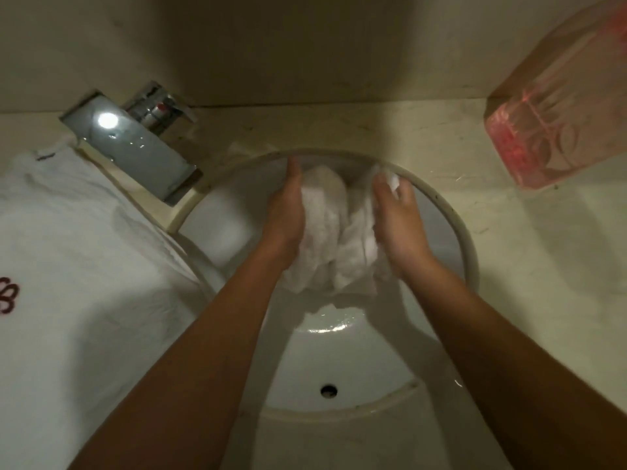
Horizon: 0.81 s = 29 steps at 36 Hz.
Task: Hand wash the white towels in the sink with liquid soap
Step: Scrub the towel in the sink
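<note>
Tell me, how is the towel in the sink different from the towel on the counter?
The sink towel is bunched up between the left hand and right hand; the counter towel lies spread out, untouched. The counter towel has a red stitched mark; the sink towel shows none. Both are white.

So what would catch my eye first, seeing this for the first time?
The left hand and right hand press a bunched white towel between them in the round sink. Next come a chrome tap at upper left, a second towel beside it, and a pink box at upper right.
</note>
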Tool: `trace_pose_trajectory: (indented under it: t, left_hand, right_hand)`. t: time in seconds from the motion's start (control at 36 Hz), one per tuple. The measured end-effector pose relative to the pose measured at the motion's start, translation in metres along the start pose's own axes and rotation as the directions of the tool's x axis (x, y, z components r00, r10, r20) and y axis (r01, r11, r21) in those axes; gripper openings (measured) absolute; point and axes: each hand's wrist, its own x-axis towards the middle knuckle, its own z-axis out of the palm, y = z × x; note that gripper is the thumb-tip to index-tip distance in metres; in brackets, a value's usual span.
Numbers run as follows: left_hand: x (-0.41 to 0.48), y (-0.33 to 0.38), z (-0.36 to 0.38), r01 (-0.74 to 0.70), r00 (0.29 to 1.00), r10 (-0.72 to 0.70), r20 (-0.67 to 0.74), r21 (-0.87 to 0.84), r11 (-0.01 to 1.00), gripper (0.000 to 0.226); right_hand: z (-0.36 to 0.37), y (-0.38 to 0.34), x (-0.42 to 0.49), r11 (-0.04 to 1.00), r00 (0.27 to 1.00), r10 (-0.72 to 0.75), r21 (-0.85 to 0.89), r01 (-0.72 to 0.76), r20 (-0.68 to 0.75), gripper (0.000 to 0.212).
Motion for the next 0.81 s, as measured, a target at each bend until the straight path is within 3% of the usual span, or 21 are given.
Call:
trace_pose_trajectory:
  t: [0.03,0.08,0.14,0.17,0.22,0.28,0.33,0.42,0.47,0.53,0.64,0.69,0.72,0.78,0.81]
  left_hand:
    - [-0.002,-0.004,-0.005,0.006,1.0,-0.007,0.027,0.056,0.998,0.112]
    - [-0.005,-0.017,-0.009,-0.036,0.998,0.023,0.05,0.281,0.959,0.122]
    - [-0.006,-0.035,-0.011,-0.035,0.999,0.026,0.028,0.422,0.906,0.134]
    - [-0.008,-0.043,-0.011,-0.002,1.0,-0.003,0.011,0.447,0.894,0.134]
    - [-0.012,-0.059,-0.008,0.013,1.0,-0.003,-0.02,0.502,0.865,0.12]
    - [-0.016,-0.07,-0.005,-0.003,0.997,0.043,-0.057,0.572,0.82,0.118]
    - [-0.013,-0.078,0.001,0.015,0.991,0.068,-0.115,0.601,0.799,0.119]
    - [-0.005,-0.083,0.002,-0.019,0.983,0.104,-0.149,0.487,0.873,0.107]
    - [-0.003,-0.086,-0.002,-0.094,0.981,0.142,-0.135,0.31,0.946,0.062]
    - [-0.005,-0.084,-0.009,-0.175,0.966,0.2,-0.162,0.157,0.972,0.028]
    - [-0.005,-0.067,-0.031,-0.172,0.964,0.143,-0.225,-0.117,0.978,0.03]
    - [-0.005,-0.057,-0.039,-0.183,0.968,0.138,-0.21,-0.212,0.96,0.032]
    - [-0.005,-0.052,-0.041,-0.19,0.97,0.151,-0.19,-0.212,0.959,0.034]
    - [-0.004,-0.047,-0.038,-0.192,0.975,0.165,-0.148,-0.188,0.963,0.037]
    - [-0.004,-0.045,-0.034,-0.204,0.975,0.183,-0.13,-0.179,0.962,0.04]
  right_hand:
    - [-0.006,0.005,0.005,0.997,0.999,-0.035,-0.069,0.037,0.032,0.027]
    - [-0.016,0.021,0.009,0.974,0.994,-0.071,-0.21,0.088,0.086,0.027]
    - [-0.022,0.041,0.003,0.972,0.992,-0.028,-0.229,0.055,0.119,0.06]
    - [-0.024,0.054,0.001,0.982,0.993,0.016,-0.188,0.006,0.119,0.079]
    - [-0.024,0.071,-0.002,0.983,0.987,0.143,-0.129,-0.133,0.072,0.097]
    - [-0.018,0.075,0.004,0.961,0.976,0.203,-0.21,-0.182,0.084,0.084]
    - [-0.01,0.064,0.005,0.925,0.976,0.178,-0.36,-0.123,0.124,0.06]
    - [-0.002,0.057,0.006,0.921,0.997,-0.009,-0.387,0.039,0.078,0.044]
    - [-0.002,0.057,0.003,0.944,0.991,-0.117,-0.302,0.133,0.07,0.033]
    - [-0.006,0.059,-0.003,0.976,0.989,-0.124,-0.171,0.135,0.075,0.029]
    - [-0.035,0.055,-0.009,0.993,0.999,-0.047,0.111,0.044,0.025,0.05]
    - [-0.041,0.041,-0.012,0.989,0.992,-0.124,0.071,0.126,-0.039,0.059]
    - [-0.045,0.037,-0.009,0.977,0.964,-0.215,-0.037,0.212,-0.154,0.056]
    - [-0.042,0.035,-0.004,0.969,0.914,-0.241,-0.127,0.21,-0.327,0.042]
    - [-0.038,0.026,-0.011,0.968,0.935,-0.231,-0.159,0.194,-0.27,0.043]
